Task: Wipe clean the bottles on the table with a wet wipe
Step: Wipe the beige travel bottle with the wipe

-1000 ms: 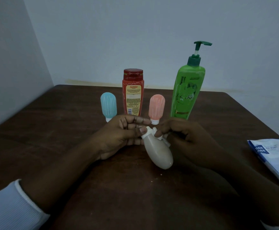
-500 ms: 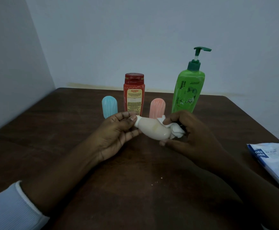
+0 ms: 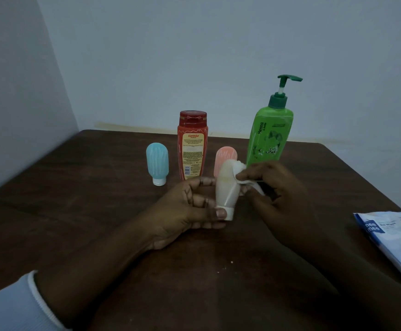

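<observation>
Cream bottle (image 3: 227, 189): small soft tube at the middle of the scene, held roughly upright with its white cap (image 3: 229, 212) downward and its rounded end up. Whether the cap touches the table cannot be told.
Left hand (image 3: 185, 211): fingers curled round the lower left side of the cream bottle, with the thumb lying across by the cap.
Right hand (image 3: 276, 187): fingertips pinch the wipe and press it against the upper right of the cream bottle.
Wet wipe (image 3: 239, 168): white and crumpled, bunched over the bottle's top right shoulder, with a tail hanging below the right fingers.
Blue bottle (image 3: 157, 162): stands cap down at the left end of the back row.
Red bottle (image 3: 193, 144): upright with its label toward the camera, between the blue and pink bottles.
Pink bottle (image 3: 225, 154): directly behind the cream bottle, its lower part hidden.
Green pump bottle (image 3: 270, 134): tallest, at the right end of the row behind the right hand, its base hidden.
Wipes pack (image 3: 393, 237): blue and white, lying flat at the table's right edge, well apart from the hands.
Table (image 3: 75, 187): dark brown wood set into a pale wall corner, with a few pale crumbs (image 3: 230, 261) nearer the camera than the hands.
Sleeve (image 3: 10, 304): white, with a ribbed cuff, on the left forearm.
</observation>
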`<state>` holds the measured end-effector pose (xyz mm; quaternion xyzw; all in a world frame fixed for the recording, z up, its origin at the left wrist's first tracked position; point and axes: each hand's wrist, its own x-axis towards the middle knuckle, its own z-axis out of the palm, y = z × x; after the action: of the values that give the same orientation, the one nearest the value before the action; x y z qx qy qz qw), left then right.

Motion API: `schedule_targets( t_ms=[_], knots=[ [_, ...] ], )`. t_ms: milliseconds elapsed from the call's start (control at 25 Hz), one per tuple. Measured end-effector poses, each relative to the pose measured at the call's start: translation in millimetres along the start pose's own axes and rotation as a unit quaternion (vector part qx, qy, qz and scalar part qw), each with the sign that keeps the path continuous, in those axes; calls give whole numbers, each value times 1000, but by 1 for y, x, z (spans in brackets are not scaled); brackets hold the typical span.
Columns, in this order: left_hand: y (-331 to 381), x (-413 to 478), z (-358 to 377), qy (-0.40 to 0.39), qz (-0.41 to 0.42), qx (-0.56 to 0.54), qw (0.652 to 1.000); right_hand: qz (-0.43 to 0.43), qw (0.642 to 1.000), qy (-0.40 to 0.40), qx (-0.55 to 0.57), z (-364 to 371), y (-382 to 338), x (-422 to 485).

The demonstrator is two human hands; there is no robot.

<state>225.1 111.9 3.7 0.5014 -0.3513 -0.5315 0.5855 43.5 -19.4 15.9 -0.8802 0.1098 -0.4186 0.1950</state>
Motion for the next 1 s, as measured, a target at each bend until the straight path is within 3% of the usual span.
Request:
schedule_targets(
  t_ms=[160,360,560,720,1000],
  knots=[
    [0,-1,-1,8,32,-28,999,-48,997,-67,0,6,-8,-4],
    [6,-1,0,40,38,-95,994,-36,992,-122,25,3,-6,-3],
    [7,1,-1,60,27,-103,992,-51,999,-16,-1,-2,-8,-2],
    [5,-1,1,51,34,-85,995,-134,986,-78,-59,6,-18,-8],
    [8,-2,3,51,37,-99,993,-73,995,-40,-62,2,-7,-4]
  ],
)
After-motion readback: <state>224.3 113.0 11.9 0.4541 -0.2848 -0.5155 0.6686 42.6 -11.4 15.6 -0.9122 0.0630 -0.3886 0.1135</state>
